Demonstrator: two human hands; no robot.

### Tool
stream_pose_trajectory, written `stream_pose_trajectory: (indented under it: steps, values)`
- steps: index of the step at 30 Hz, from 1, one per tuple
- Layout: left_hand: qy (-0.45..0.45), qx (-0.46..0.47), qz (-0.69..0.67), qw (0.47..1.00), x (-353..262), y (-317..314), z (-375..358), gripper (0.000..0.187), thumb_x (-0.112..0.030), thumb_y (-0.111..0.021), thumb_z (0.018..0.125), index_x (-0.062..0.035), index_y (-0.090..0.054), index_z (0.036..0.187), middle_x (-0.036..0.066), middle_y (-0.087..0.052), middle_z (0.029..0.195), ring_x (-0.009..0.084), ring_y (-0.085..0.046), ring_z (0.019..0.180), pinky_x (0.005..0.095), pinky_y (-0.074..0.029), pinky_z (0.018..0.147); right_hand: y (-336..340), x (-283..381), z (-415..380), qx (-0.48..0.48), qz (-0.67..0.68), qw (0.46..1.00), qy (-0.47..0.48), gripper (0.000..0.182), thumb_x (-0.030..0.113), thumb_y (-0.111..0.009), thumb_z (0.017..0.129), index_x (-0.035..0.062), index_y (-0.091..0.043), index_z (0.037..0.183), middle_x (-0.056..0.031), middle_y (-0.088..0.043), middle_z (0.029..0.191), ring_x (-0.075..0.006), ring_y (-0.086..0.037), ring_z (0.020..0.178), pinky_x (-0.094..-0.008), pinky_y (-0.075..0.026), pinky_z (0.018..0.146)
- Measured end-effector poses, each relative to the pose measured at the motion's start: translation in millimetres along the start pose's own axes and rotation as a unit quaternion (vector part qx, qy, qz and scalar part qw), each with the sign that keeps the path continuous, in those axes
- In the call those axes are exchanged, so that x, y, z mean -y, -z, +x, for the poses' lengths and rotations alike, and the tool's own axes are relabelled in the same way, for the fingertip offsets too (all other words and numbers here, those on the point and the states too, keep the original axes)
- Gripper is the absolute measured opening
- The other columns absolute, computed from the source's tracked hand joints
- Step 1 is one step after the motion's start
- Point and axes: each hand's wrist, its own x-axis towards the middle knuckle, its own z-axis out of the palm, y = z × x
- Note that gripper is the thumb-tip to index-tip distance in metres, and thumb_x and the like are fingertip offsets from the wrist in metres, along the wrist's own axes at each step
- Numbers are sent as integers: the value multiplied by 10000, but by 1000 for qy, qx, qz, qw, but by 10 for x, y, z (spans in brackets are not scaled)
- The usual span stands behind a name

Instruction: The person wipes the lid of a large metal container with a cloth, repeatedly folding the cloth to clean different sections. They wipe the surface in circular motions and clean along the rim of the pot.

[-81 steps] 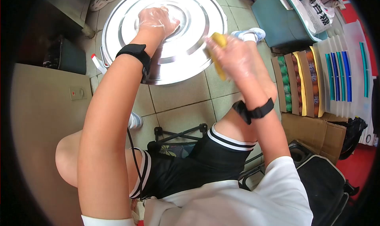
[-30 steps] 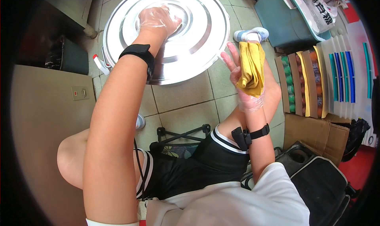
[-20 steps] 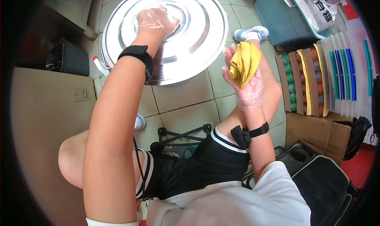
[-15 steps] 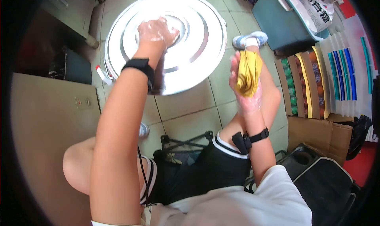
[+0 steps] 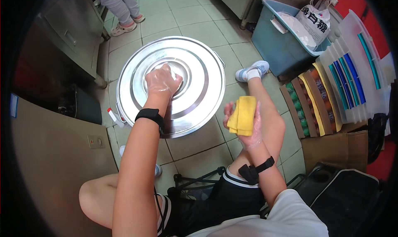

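My left hand [image 5: 162, 80], in a clear plastic glove, is closed at the centre of a round, shiny metal pot lid [image 5: 198, 100]. It appears to grip the knob there, though the fingers hide most of it. The lid lies flat on a large pot whose side handle [image 5: 219, 59] shows at the right rim. To the right of the lid, my gloved right hand [image 5: 255, 131] holds a folded yellow cloth [image 5: 243, 116] above my right leg, palm up with fingers curled at its edge.
A blue bin [image 5: 265, 33] with white contents and a printed bag stands at the upper right. Egg-tray-like boxes [image 5: 311, 102] sit below it. A metal cabinet [image 5: 54, 145] is on the left. Another person's legs [image 5: 120, 4] are at the far left. A red-capped bottle [image 5: 114, 116] stands by the pot.
The view has tilted up, bringing another person's legs into sight. My right hand has turned the yellow cloth, which now shows a flat folded face. My left hand stays on the lid's centre.
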Motion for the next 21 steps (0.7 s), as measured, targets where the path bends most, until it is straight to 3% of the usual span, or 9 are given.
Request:
stream_pose_trajectory:
  steps: [2, 6, 9, 11, 12, 14, 18, 20, 21]
  values:
    - [-7, 0, -3, 1000, 10, -7, -1, 455, -440, -510, 819, -39, -630, 998, 171, -684, 853, 298, -676, 834, 404, -509, 766, -270, -103, 1, -202, 6, 979, 23, 601, 546, -522, 883, 46, -483, 1215, -161, -541, 1120, -313, -541, 1029, -468, -447, 887]
    - [-3, 0, -16, 1000, 14, -10, 0, 464, -444, -509, 819, -39, -628, 1013, 168, -684, 858, 290, -674, 844, 401, -508, 771, 143, 29, 10, -149, -51, 987, -12, 555, 537, -472, 914, 60, -488, 1197, -156, -552, 1103, -308, -570, 977, -476, -463, 852]
    - [2, 25, -12, 1000, 7, 8, 22, 464, -443, -501, 821, -40, -629, 1013, 163, -685, 862, 283, -673, 846, 396, -506, 775, 243, 42, 19, -176, -46, 981, -68, 492, 477, -502, 923, 59, -494, 1183, -135, -573, 1080, -280, -581, 968, -477, -467, 841]
    - [3, 19, -21, 1000, 16, -17, 29, 462, -440, -498, 821, -39, -629, 1010, 163, -685, 862, 283, -673, 844, 394, -506, 773, 262, 10, 13, -266, -183, 946, -27, 448, 387, -547, 929, 9, -489, 1163, -101, -572, 1020, -246, -573, 949, -445, -478, 808]
    - [1, 13, -30, 999, 19, -23, 26, 461, -438, -496, 821, -38, -629, 1008, 164, -685, 861, 282, -673, 842, 392, -506, 771, 272, -5, 18, -266, -185, 946, -30, 448, 387, -547, 929, 9, -489, 1163, -101, -572, 1020, -246, -573, 949, -445, -478, 808]
    - [7, 12, -28, 1000, 25, -32, 33, 463, -437, -489, 821, -36, -627, 1007, 163, -685, 857, 282, -674, 828, 390, -508, 764, 284, -35, 41, -333, -268, 904, 24, 396, 331, -601, 913, 29, -512, 1153, -70, -590, 991, -201, -589, 907, -386, -492, 801]
    - [-6, 12, -25, 1000, 41, -48, 39, 481, -450, -477, 827, -33, -620, 1019, 153, -686, 851, 277, -680, 814, 392, -516, 730, -133, -116, 76, -334, -422, 834, 123, 395, 319, -658, 880, 56, -528, 1145, -57, -606, 965, -179, -602, 863, -337, -502, 773]
    - [-11, 32, 1, 999, 23, 11, 35, 489, -460, -476, 830, -34, -620, 1023, 153, -688, 865, 265, -682, 824, 387, -521, 720, -303, -115, 209, -257, -613, 710, 231, 347, 269, -707, 845, 37, -573, 1066, -65, -609, 926, -181, -599, 850, -332, -497, 744]
    - [-9, 38, 2, 999, 18, 15, 44, 496, -467, -479, 830, -35, -621, 1027, 149, -691, 877, 257, -684, 829, 380, -524, 723, -395, -83, 287, -258, -614, 710, 229, 347, 269, -707, 845, 37, -573, 1066, -65, -609, 926, -181, -599, 850, -332, -497, 744]
